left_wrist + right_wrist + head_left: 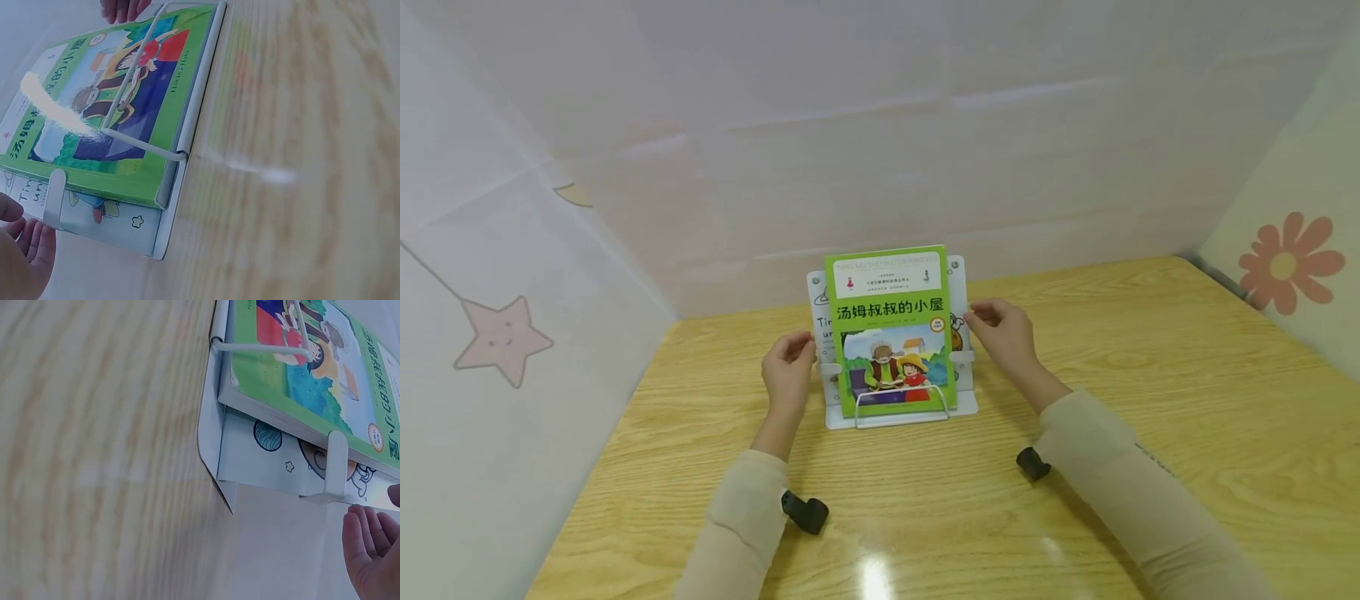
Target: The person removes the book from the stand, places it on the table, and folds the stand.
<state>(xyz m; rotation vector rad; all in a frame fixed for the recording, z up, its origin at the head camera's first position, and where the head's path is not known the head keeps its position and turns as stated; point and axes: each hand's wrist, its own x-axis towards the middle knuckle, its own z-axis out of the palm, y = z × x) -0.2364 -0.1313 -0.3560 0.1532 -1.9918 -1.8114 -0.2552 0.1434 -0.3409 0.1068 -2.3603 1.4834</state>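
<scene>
A green-covered picture book (892,317) stands tilted back on a white book stand (817,400). The stand's wire holder (902,422) crosses the lower part of the cover, and white clips (55,197) project at both sides. At the stand's left edge my left hand (788,371) pinches the border between thumb and fingers. My right hand (1006,337) likewise grips the right edge, its thumb in front and its fingers behind (369,534). Cartoon drawings (269,435) show on the stand's back plate beside the book.
The stand sits on a wood-grain table (1112,400) near its back edge. Behind rises a pale wall covering (925,150), with a pink star (503,342) at left and a red flower (1288,262) at right. Black wrist cameras (806,512) hang below both sleeves.
</scene>
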